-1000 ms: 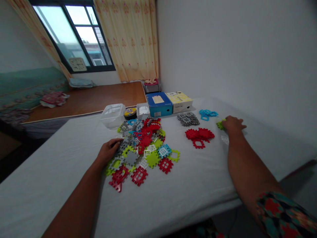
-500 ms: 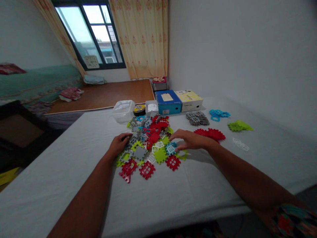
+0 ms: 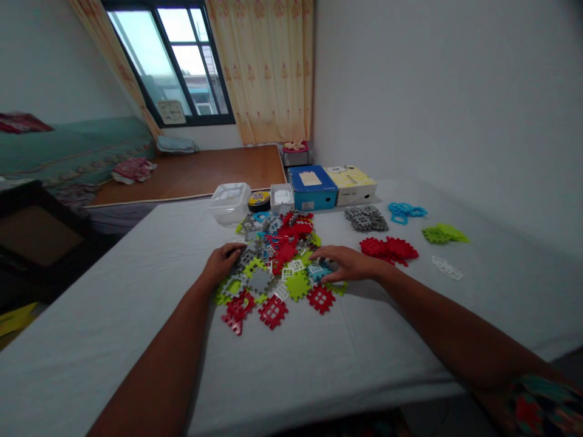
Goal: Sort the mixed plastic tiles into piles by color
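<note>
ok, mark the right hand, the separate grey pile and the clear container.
Right hand [image 3: 350, 263]: head view, back of the hand.
Grey pile [image 3: 365, 219]: head view, middle of its upper surface.
Clear container [image 3: 226, 215]: head view, near wall.

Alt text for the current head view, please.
A person's left hand is at the left edge of a multicolored pile of notched plastic pieces on a white cloth; the right hand, thumb and fingers apart, is at a blue piece. Farther right lie separate gray, blue, red, green and white groups; a blue box and a yellow box stand behind.
</note>
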Available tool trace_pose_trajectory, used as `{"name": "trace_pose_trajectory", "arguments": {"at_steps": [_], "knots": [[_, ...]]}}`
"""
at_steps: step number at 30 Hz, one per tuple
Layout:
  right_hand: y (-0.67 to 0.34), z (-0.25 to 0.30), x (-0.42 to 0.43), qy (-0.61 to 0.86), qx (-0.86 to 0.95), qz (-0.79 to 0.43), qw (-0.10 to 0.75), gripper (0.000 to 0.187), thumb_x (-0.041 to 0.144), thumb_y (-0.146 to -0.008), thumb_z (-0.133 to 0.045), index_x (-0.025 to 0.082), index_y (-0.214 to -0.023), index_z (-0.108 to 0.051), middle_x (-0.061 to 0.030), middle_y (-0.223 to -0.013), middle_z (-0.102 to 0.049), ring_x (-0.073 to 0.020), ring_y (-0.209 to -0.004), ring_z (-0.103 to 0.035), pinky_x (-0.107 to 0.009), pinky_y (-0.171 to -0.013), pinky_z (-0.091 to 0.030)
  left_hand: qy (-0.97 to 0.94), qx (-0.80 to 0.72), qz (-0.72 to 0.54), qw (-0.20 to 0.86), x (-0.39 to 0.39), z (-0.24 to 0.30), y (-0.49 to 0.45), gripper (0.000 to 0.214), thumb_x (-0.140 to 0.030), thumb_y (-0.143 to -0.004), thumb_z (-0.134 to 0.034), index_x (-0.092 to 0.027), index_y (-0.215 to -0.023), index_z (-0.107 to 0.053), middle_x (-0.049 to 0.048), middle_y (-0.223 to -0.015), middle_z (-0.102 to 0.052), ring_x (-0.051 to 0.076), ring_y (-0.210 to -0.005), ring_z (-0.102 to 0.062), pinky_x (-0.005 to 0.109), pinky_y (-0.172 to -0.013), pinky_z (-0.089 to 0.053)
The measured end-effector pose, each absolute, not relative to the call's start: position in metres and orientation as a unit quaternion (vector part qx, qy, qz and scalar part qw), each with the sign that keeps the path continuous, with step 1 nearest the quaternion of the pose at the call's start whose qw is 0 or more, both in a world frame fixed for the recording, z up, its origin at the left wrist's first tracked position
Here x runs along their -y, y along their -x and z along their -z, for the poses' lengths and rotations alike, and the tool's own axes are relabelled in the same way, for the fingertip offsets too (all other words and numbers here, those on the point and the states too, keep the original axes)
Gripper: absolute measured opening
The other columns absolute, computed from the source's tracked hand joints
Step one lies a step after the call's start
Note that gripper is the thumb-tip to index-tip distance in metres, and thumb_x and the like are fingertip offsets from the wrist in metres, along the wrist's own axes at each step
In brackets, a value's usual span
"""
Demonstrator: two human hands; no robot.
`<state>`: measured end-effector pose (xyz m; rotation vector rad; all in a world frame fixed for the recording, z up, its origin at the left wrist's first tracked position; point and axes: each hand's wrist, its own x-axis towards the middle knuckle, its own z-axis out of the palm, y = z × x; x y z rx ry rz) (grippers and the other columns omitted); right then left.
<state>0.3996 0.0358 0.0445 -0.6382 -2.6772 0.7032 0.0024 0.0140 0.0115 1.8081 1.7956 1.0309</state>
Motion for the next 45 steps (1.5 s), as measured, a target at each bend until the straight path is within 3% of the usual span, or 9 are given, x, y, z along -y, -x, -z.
{"name": "trace_pose_trajectory", "arguments": {"at_steps": [7, 13, 18, 22, 29, 35, 40, 45], "knots": [[-0.407, -0.052, -0.044, 0.211, 0.94, -0.187, 0.194, 0.067, 0.03, -0.072, -0.079, 0.024, -0.133, -0.054, -0.0111, -0.131, -0.057, -0.0272, -0.122, -0.048, -0.047, -0.104, -0.036, -0.646, -0.64, -0.368, 0.195, -0.016, -0.01, -0.002, 0.052, -0.057, -0.072, -0.056, -0.018, -0.101, -0.075, 0.0084, -0.105, -0.075, 0.027, -0.099, -0.066, 0.039, -0.093, -0.05], [-0.415, -0.058, -0.044, 0.265, 0.919, -0.245, 0.158, 0.069, 0.035, -0.072, -0.08, 0.027, -0.134, -0.054, -0.0083, -0.122, -0.062, -0.0252, -0.107, -0.054, -0.042, -0.093, -0.045, -0.647, -0.642, -0.365, 0.189, -0.017, -0.007, 0.001, 0.052, -0.058, -0.072, -0.056, -0.02, -0.102, -0.074, 0.0069, -0.105, -0.075, 0.026, -0.1, -0.066, 0.039, -0.095, -0.049], [-0.417, -0.059, -0.046, 0.292, 0.917, -0.216, 0.167, 0.062, 0.028, -0.07, -0.08, 0.026, -0.128, -0.059, -0.0078, -0.119, -0.064, -0.0259, -0.107, -0.054, -0.044, -0.095, -0.045, -0.645, -0.643, -0.367, 0.191, -0.018, -0.008, 0.001, 0.053, -0.061, -0.07, -0.057, -0.021, -0.099, -0.075, 0.007, -0.105, -0.075, 0.027, -0.1, -0.067, 0.039, -0.095, -0.05], [-0.423, -0.059, -0.053, 0.302, 0.896, -0.267, 0.185, 0.052, 0.021, -0.078, -0.07, 0.022, -0.128, -0.057, -0.0076, -0.116, -0.066, -0.022, -0.105, -0.059, -0.04, -0.093, -0.048, -0.648, -0.644, -0.36, 0.191, -0.017, -0.011, 0.001, 0.052, -0.06, -0.07, -0.057, -0.021, -0.1, -0.074, 0.0069, -0.106, -0.075, 0.027, -0.102, -0.066, 0.037, -0.094, -0.05], [-0.426, -0.053, -0.06, 0.33, 0.881, -0.299, 0.161, 0.044, 0.023, -0.076, -0.071, 0.021, -0.12, -0.063, -0.0085, -0.117, -0.066, -0.0204, -0.1, -0.063, -0.034, -0.085, -0.052, -0.653, -0.645, -0.355, 0.179, -0.017, -0.011, 0.002, 0.054, -0.06, -0.071, -0.055, -0.02, -0.101, -0.074, 0.0077, -0.105, -0.075, 0.028, -0.101, -0.067, 0.038, -0.093, -0.051], [-0.427, -0.049, -0.06, 0.355, 0.909, -0.198, 0.09, 0.05, 0.025, -0.073, -0.074, 0.022, -0.122, -0.063, -0.0091, -0.114, -0.067, -0.0258, -0.106, -0.058, -0.039, -0.093, -0.047, -0.651, -0.645, -0.354, 0.188, -0.018, -0.008, 0.004, 0.054, -0.06, -0.072, -0.054, -0.019, -0.103, -0.074, 0.0084, -0.107, -0.075, 0.028, -0.102, -0.066, 0.038, -0.095, -0.05], [-0.426, -0.051, -0.058, 0.352, 0.914, -0.19, 0.058, 0.048, 0.022, -0.076, -0.071, 0.019, -0.123, -0.063, -0.0105, -0.117, -0.065, -0.0264, -0.108, -0.055, -0.04, -0.096, -0.045, -0.659, -0.644, -0.344, 0.183, -0.02, -0.004, 0.008, 0.056, -0.059, -0.073, -0.053, -0.018, -0.105, -0.073, 0.0093, -0.11, -0.074, 0.027, -0.106, -0.065, 0.038, -0.098, -0.047], [-0.433, -0.066, -0.058, 0.374, 0.895, -0.205, 0.13, 0.049, 0.032, -0.075, -0.076, 0.02, -0.121, -0.063, -0.0104, -0.12, -0.064, -0.0248, -0.108, -0.057, -0.039, -0.095, -0.045, -0.654, -0.645, -0.348, 0.187, -0.019, -0.006, 0.006, 0.056, -0.057, -0.072, -0.053, -0.017, -0.106, -0.073, 0.0092, -0.11, -0.073, 0.027, -0.105, -0.065, 0.038, -0.099, -0.047]]}}
